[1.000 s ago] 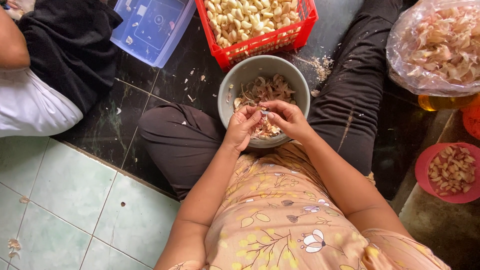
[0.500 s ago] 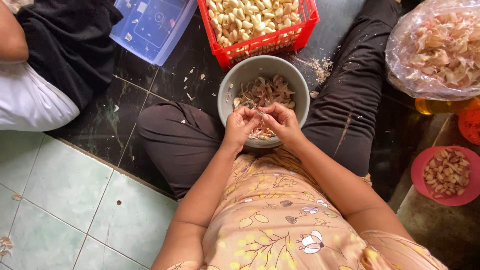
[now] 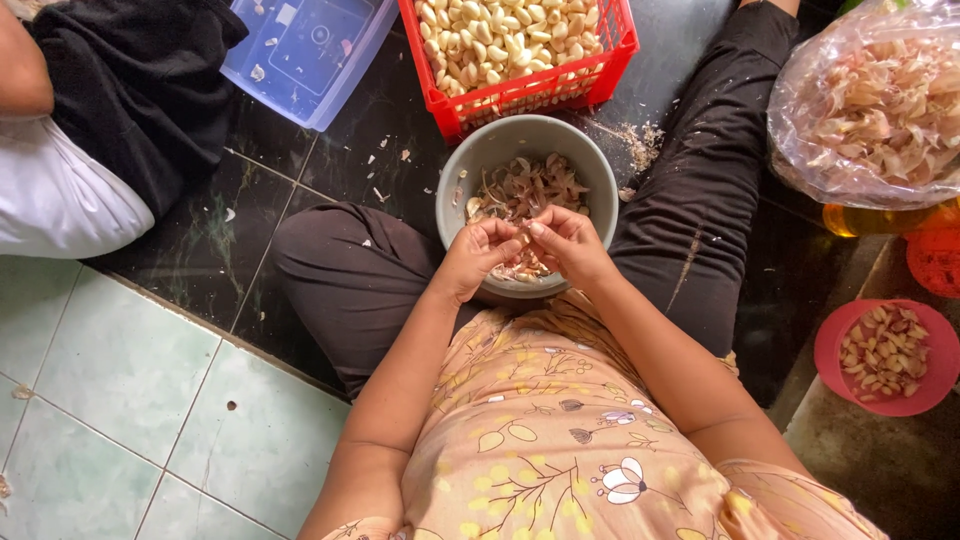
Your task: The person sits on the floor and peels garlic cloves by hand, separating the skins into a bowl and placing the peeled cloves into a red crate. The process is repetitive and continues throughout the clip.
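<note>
While my fingertips meet over the grey bowl (image 3: 470, 170), my left hand (image 3: 478, 255) and right hand (image 3: 570, 243) pinch a small pale garlic clove (image 3: 527, 232) between them. Papery pinkish skins (image 3: 525, 188) fill the bowl; a red basket (image 3: 610, 60) of peeled cloves sits just beyond.

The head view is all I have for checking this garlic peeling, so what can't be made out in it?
- Whatever the left hand and right hand pinch: hidden by the fingertips.
- Grey bowl: near rim covered by both hands.
- Red crate and clear bag: cut off by the top edge.
</note>
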